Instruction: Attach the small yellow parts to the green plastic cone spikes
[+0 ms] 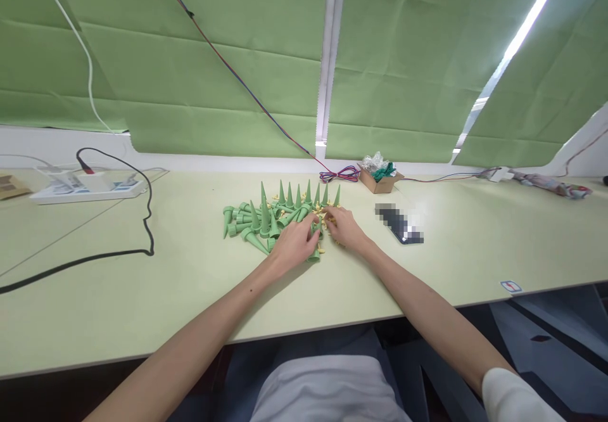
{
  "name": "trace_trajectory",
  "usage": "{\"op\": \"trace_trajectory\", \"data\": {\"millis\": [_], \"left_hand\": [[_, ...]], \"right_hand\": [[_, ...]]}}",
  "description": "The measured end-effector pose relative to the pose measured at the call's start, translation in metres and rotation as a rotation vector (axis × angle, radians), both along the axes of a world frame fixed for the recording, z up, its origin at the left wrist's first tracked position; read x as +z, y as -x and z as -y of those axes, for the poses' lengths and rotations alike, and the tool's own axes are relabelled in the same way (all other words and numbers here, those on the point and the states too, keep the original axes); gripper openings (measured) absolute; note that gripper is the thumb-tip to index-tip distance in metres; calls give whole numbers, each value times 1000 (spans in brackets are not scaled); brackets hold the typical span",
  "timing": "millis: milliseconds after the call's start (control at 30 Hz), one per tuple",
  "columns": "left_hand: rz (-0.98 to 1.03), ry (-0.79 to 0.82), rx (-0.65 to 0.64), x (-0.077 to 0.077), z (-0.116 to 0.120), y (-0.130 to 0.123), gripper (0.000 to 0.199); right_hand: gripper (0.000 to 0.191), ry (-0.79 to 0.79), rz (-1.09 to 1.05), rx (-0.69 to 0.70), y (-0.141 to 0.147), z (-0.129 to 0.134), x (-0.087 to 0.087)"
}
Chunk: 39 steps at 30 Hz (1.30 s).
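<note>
Green plastic cone-shaped spikes (256, 222) lie and stand in a pile on the table, several upright in a back row. Small yellow pieces (322, 251) are scattered among and beside them. At the pile's right side, my left hand (295, 243) is closed around a green spike (320, 224) that shows between thumb and fingers. Close by on the right, my right hand (346, 227) has its fingers bent down together over the yellow pieces; what its fingertips pinch, if anything, is too small to make out.
A phone (399, 224), partly blurred out, lies to the right. Behind it stands a small cardboard box (377, 183) with plastic and green material, beside a bundled cable (339, 173). A power strip (90, 187) and black cord (149, 219) occupy the left of the table (190, 308).
</note>
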<state>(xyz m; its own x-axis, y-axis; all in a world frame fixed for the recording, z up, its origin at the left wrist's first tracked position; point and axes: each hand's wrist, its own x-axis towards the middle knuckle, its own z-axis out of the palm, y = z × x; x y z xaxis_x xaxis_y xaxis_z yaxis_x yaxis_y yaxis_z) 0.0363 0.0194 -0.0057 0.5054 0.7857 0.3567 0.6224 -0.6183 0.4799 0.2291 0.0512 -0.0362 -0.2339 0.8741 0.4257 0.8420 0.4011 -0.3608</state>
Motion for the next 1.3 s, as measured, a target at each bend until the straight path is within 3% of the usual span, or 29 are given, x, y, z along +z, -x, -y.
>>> {"op": "trace_trajectory", "data": {"millis": [267,600,1300], "left_hand": [[-39,2,12,2,1,0,23],[-27,1,10,2,1,0,23],[-12,-20,29,3,0,1,23]], "right_hand": [[23,52,85,-46,4,5,6],[18,32,35,-39,6,6,5],[10,-107,-78,30,3,3,4]]}}
